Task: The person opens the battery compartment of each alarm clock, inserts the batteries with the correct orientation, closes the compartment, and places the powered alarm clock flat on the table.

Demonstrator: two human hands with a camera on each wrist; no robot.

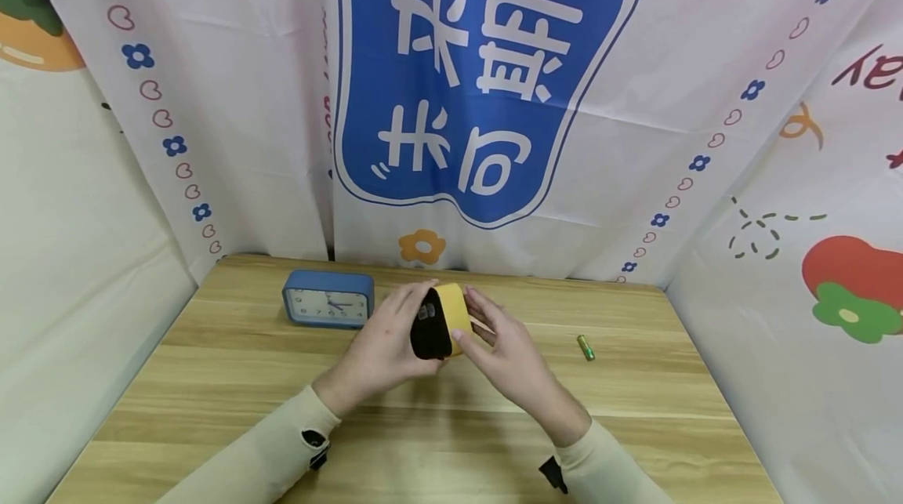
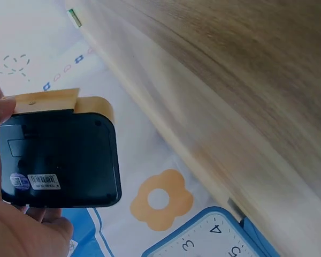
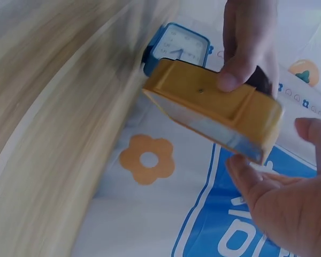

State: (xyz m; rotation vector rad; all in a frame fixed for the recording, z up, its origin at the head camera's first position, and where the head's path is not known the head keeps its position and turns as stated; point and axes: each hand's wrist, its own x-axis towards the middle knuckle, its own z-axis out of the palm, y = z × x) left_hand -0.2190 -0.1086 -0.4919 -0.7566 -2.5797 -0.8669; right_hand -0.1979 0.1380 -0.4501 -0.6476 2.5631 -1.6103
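Observation:
Held up above the table is a yellow clock (image 1: 458, 317) with a black back (image 2: 59, 155), which carries a barcode sticker (image 2: 44, 182) and a round purple one. My left hand (image 1: 377, 343) grips it, thumb on the yellow casing (image 3: 198, 88) and fingers on the opposite side. The clock's pale, glassy front shows edge-on in the right wrist view. My right hand (image 1: 511, 351) is beside its right end, fingertips at the corner of the case and thumb spread apart in the right wrist view.
A blue clock (image 1: 329, 281) stands at the back left of the wooden table (image 1: 233, 378). One green battery (image 1: 586, 347) lies on the right part of the tabletop. Printed white cloth (image 1: 635, 120) hangs behind and at both sides.

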